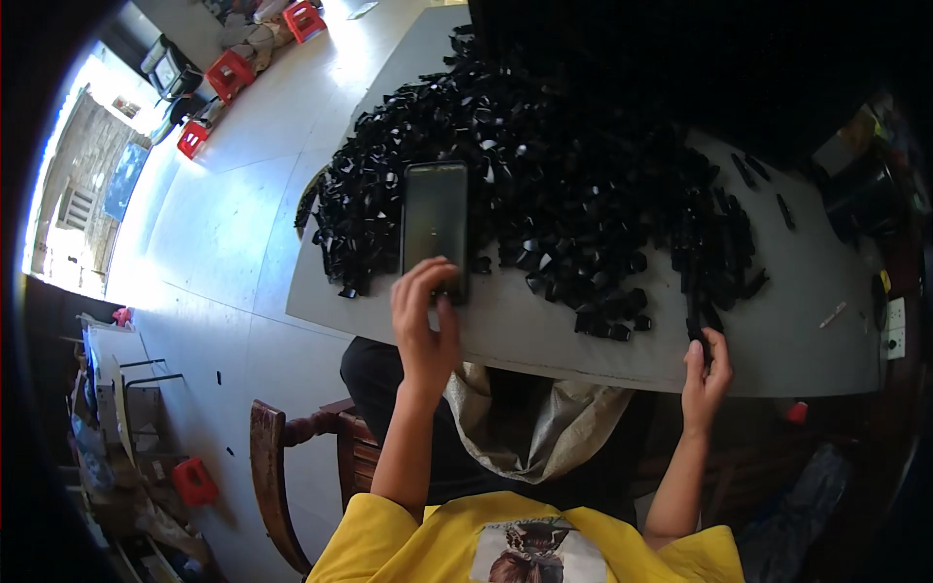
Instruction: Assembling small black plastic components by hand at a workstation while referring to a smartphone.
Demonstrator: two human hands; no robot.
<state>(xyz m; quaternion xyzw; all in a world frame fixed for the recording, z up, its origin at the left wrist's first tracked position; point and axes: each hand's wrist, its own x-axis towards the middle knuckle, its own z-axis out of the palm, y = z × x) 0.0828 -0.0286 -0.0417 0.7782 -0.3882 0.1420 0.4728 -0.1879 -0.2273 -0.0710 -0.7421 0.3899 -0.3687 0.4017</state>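
Note:
A dark smartphone (434,209) lies against the near left part of a large heap of small glossy black plastic pieces (573,194). My left hand (425,316) is closed at the phone's lower end, its bent fingers over the screen and the thumb at the near edge. To the right, my right hand (707,374) pinches a slim black plastic piece (694,325) between thumb and fingers, close to the table's front edge. Longer black pieces (724,257) lie just beyond that hand. Part of the held piece is hidden by my fingers.
The heap covers much of the grey table (603,360). A pale woven sack (535,437) hangs at its front edge over my lap. A wooden chair (277,476) stands left; red stools (230,76) are farther off. A dark container (863,199) sits at the right.

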